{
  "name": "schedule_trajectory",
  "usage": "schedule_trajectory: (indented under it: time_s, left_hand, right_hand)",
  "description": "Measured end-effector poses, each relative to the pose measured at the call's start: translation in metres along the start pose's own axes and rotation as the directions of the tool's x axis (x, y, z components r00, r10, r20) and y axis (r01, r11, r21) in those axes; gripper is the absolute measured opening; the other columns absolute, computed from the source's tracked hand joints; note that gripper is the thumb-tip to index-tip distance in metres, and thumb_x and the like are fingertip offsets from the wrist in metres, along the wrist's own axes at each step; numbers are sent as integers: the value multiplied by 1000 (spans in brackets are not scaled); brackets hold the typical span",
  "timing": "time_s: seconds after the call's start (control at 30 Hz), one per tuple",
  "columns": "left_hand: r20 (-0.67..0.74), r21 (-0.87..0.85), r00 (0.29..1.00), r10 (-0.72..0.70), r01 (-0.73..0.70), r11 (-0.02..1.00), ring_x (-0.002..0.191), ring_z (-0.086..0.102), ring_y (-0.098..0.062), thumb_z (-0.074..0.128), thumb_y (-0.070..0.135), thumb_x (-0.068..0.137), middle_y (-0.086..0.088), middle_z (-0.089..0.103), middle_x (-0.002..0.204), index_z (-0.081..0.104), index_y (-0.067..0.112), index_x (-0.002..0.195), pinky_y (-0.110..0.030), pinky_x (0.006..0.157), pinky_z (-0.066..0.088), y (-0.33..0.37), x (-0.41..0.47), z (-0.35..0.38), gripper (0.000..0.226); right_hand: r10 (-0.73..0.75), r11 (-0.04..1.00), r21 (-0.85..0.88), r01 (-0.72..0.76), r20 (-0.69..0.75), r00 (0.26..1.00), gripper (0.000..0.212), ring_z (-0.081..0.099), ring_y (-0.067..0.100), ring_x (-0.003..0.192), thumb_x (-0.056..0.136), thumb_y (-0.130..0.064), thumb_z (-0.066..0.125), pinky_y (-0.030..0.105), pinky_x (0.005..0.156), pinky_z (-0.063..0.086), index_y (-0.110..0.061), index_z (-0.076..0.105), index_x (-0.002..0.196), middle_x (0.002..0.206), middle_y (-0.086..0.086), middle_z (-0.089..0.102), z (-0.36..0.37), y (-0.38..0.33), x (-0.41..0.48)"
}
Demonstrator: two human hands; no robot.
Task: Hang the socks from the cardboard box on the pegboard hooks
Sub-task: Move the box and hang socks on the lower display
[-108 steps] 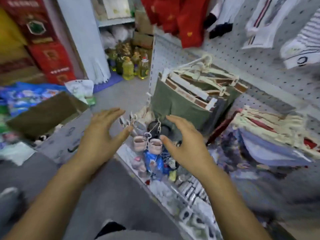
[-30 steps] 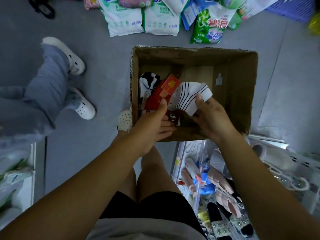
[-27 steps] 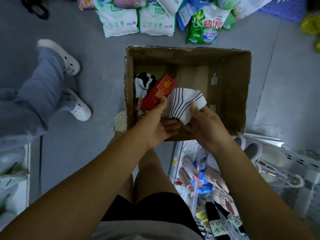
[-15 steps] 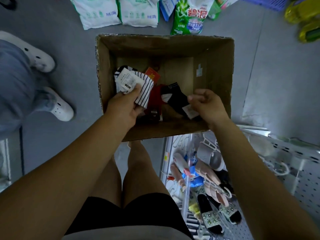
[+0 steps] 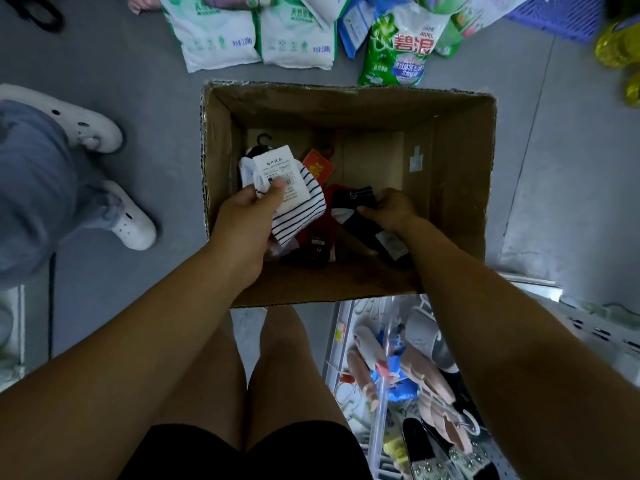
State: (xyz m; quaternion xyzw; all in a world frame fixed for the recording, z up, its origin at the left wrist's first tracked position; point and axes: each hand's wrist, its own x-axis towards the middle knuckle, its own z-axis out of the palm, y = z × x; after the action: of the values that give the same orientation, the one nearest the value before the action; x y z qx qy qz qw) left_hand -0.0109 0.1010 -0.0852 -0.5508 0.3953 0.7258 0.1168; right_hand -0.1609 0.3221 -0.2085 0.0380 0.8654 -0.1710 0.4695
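An open cardboard box (image 5: 453,188) stands on the grey floor below me. My left hand (image 5: 247,216) grips a white sock pair with black stripes (image 5: 301,209) by its paper label, held over the box's left side. My right hand (image 5: 389,209) pinches a black sock pair (image 5: 360,221) low inside the box. Red socks (image 5: 332,202) and a red tag (image 5: 318,167) lie on the box bottom between the hands. The pegboard is out of view.
Detergent bags (image 5: 398,46) lie on the floor beyond the box. Another person's legs in white clogs (image 5: 131,220) stand at the left. A low rack with shoes and slippers (image 5: 426,403) sits at the lower right, beside my legs.
The striped socks passed from between both hands into my left hand alone and moved left. My right hand reached down and took hold of the black socks.
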Motion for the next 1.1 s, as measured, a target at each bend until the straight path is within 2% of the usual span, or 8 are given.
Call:
schedule_trajectory:
  time_s: [0.1,0.23,0.4,0.57,0.7,0.87,1.0,1.1]
  left_hand:
    - [-21,84,999,47,-45,995,104,73,-20,66,41,96,3,76,112,69,34,108,-47,97,57,1,-5,0,14]
    - [5,135,996,92,-91,987,101,74,-20,65,43,96,4,77,111,69,35,108,-47,91,60,6,-18,1,15]
    - [39,187,979,199,-203,961,97,72,-14,61,42,99,10,75,109,68,34,114,-32,72,61,25,-48,2,18]
    - [109,293,928,356,-373,881,93,71,-3,59,40,101,24,71,97,65,30,129,-22,76,57,55,-86,4,30]
    - [226,329,858,462,-513,793,90,70,7,60,39,100,28,71,95,65,36,118,-22,86,57,93,-118,6,19]
    - [452,415,805,385,-572,707,106,70,-18,57,45,101,6,74,114,67,29,118,-42,97,56,129,-171,23,26]
    - [678,368,735,-12,-325,871,106,73,-17,48,65,93,3,76,118,65,28,129,-30,74,61,136,-221,30,55]
    - [777,404,625,-77,-401,823,104,74,-21,65,57,82,-4,76,117,67,23,127,-34,75,63,127,-242,22,56]
  right_hand:
    - [-17,999,35,17,9,1000,19,63,28,112,91,-30,73,38,93,53,-14,63,90,111,10,66,-3,2,-11]
    - [-70,987,148,68,11,997,41,57,17,105,94,-36,68,28,82,47,-10,60,125,114,1,58,-20,-9,-48]
    - [-189,937,270,220,-134,973,19,56,-11,58,98,-36,61,4,49,40,-27,55,83,74,-13,55,-54,-31,-126]
    - [-177,817,437,376,-430,885,33,63,5,73,101,-42,54,21,64,49,-10,59,97,80,-5,63,-87,-55,-215]
    - [-33,495,774,394,-437,899,25,71,15,106,105,-40,46,33,80,61,-24,58,119,116,-2,71,-107,-72,-288]
    - [106,-33,917,399,-393,913,28,72,26,107,107,-31,43,44,78,62,-15,56,126,120,9,72,-107,-95,-370]
    - [257,-198,876,440,-387,886,27,76,22,87,108,-28,41,39,64,64,-10,53,125,107,11,75,-85,-101,-416]
    - [369,-273,827,491,-381,848,28,77,21,82,108,-24,41,37,62,63,-5,51,126,106,15,74,-57,-96,-442]
